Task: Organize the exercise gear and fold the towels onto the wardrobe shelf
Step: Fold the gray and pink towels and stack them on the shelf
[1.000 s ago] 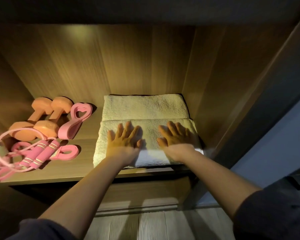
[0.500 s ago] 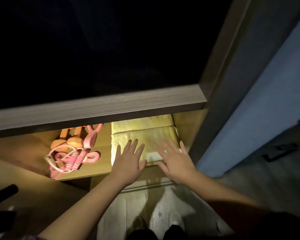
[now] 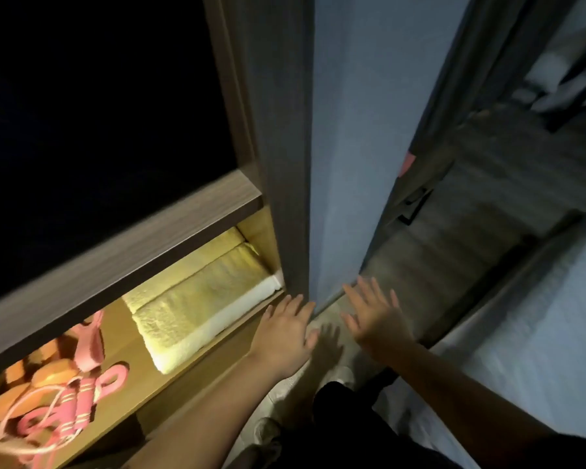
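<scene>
Towels (image 3: 200, 309) folded on shelf (image 3: 126, 336), gear (image 3: 58, 401) at their 8 o'clock (blurred); our left hand (image 3: 285, 336), right hand (image 3: 376, 319) at 4 o'clock, spread, empty; we judge task near done

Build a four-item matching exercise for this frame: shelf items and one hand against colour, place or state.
Things:
1. folded towels
2. dumbbells
3. jump rope
4. right hand

Descriptions:
A. pink, front left of the wardrobe shelf
B. open, fingers spread, holding nothing
C. cream, right end of the shelf
D. orange, left end of the shelf, behind the rope

Pairs: 1-C, 2-D, 3-A, 4-B
</scene>
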